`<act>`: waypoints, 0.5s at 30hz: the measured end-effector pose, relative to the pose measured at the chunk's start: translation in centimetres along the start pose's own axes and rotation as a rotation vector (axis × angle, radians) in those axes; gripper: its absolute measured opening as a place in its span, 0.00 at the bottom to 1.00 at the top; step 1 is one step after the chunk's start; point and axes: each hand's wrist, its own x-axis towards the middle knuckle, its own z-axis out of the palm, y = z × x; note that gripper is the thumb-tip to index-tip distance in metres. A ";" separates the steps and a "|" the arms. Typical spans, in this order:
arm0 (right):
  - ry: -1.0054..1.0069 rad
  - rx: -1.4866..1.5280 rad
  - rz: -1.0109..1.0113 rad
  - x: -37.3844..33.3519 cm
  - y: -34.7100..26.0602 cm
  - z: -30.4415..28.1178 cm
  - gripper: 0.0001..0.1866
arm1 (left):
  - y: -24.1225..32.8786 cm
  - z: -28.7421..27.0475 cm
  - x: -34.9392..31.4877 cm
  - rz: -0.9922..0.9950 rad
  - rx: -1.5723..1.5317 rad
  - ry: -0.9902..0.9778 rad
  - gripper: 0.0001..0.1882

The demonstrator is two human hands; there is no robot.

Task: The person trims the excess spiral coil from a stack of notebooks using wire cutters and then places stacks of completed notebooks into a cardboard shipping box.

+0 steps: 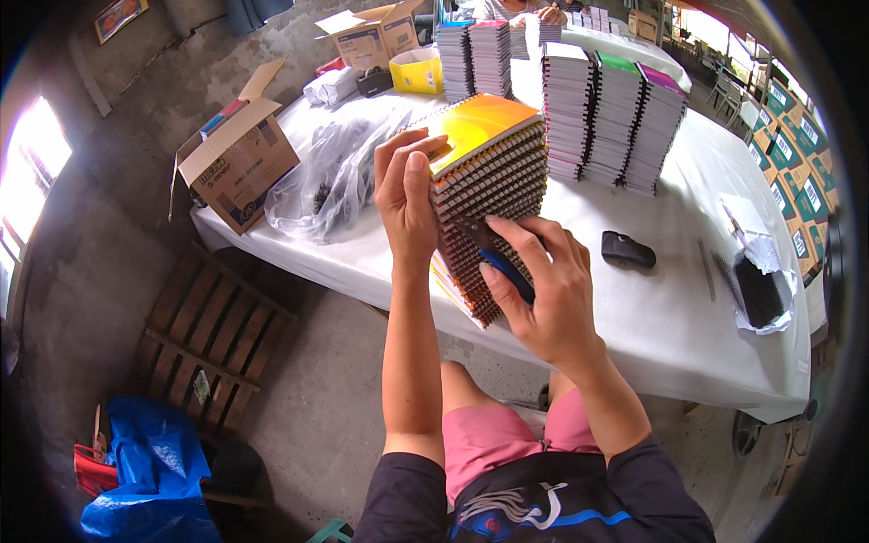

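Note:
A tall stack of spiral-bound notebooks (480, 195) with a yellow-orange top cover stands near the table's front edge. Its dark coils face me. My left hand (405, 185) grips the stack's left upper corner, fingers bent over the top cover. In my right hand (552, 285) is a pair of pliers or cutters (510, 272) with blue handles. The tool's dark jaws rest against the coils midway up the stack; whether they close on a wire is too small to tell. Right of that hand lies a black computer mouse-like object (628, 250) on the tablecloth.
Behind stand more notebook stacks (617, 118). Clear plastic bags (339, 181) and an open cardboard box (237, 163) lie left. At right, dark binding coils (759, 288) sit in white wrapping on the white-covered table (670, 335). A wooden slatted chair (213, 335) stands lower left. Another person sits across.

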 end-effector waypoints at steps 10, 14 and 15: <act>0.033 -0.058 -0.001 0.4 -0.1 0.5 0.20 | -0.2 -0.1 0.0 0.003 0.064 -0.011 0.22; -0.015 -0.084 -0.020 0.4 0.0 0.7 0.18 | -0.3 0.1 -0.2 -0.008 0.068 -0.007 0.23; -0.027 -0.054 -0.012 0.4 -0.1 0.7 0.17 | -0.3 0.0 -0.1 -0.005 0.075 -0.008 0.23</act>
